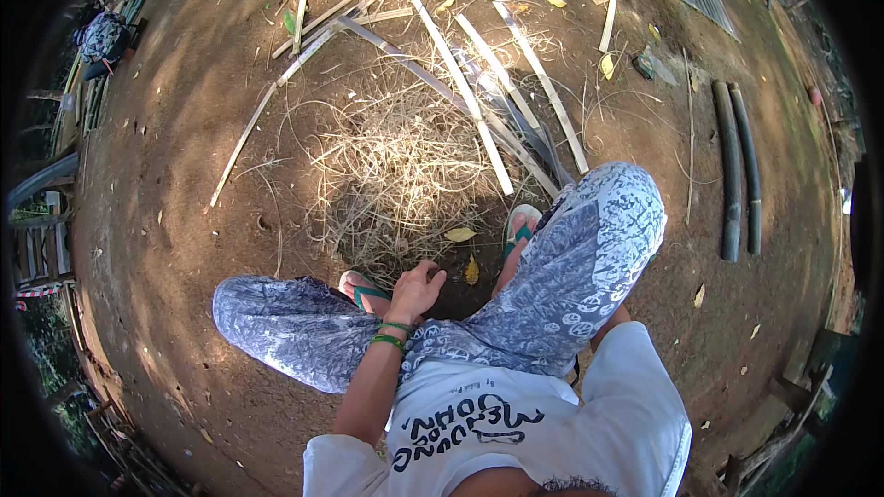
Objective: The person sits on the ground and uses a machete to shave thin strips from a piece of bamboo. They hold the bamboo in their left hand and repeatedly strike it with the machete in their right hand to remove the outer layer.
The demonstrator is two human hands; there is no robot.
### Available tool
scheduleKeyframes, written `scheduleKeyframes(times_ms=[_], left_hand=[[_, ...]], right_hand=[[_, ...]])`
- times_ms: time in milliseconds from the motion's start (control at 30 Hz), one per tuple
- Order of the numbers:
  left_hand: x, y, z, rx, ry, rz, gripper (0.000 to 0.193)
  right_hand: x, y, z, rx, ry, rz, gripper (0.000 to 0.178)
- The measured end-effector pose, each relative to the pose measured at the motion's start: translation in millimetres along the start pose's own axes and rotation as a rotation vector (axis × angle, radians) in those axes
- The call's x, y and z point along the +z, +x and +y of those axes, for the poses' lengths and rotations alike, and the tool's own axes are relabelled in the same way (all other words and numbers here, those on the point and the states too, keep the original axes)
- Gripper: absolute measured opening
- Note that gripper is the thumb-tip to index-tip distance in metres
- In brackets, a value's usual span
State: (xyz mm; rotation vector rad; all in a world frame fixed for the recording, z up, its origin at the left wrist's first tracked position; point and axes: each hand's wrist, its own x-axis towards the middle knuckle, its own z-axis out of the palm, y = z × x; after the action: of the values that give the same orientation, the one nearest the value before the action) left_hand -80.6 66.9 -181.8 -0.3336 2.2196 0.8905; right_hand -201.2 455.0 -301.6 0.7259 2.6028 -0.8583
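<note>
At the bottom of the frame the person is sitting low on the dirt ground, wearing a white printed shirt and blue-and-white patterned trousers, knees spread to either side. The left hand is reaching down between the knees in the lower middle of the frame, its wrist carrying green bracelets. Its grip is loose, fingers half curled and holding nothing, resting near the left foot in a green-strapped sandal. The right hand is hiding behind the raised right knee, so I cannot tell how its grip is standing. The right foot, in a matching sandal, is lying just past that knee.

Just beyond the feet, in the middle of the frame, a tangled heap of dry bamboo shavings is spreading over the ground, with a few yellow leaves lying at its near edge. Over and behind the heap, split bamboo slats are fanning out toward the top of the frame. At the right, two dark bamboo poles are lying side by side, well apart from the heap. At the upper left edge, a bag is sitting by a fence.
</note>
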Motion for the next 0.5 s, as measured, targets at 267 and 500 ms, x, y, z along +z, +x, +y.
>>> scheduleKeyframes(times_ms=[267, 500], left_hand=[[3, 0, 5, 0.12, 0.046, 0.036, 0.042], [-3, -9, 19, 0.152, 0.06, 0.036, 0.042]], right_hand=[[-20, -18, 5, -0.048, -0.04, 0.001, 0.029], [-82, -41, 12, -0.176, -0.09, 0.043, 0.03]])
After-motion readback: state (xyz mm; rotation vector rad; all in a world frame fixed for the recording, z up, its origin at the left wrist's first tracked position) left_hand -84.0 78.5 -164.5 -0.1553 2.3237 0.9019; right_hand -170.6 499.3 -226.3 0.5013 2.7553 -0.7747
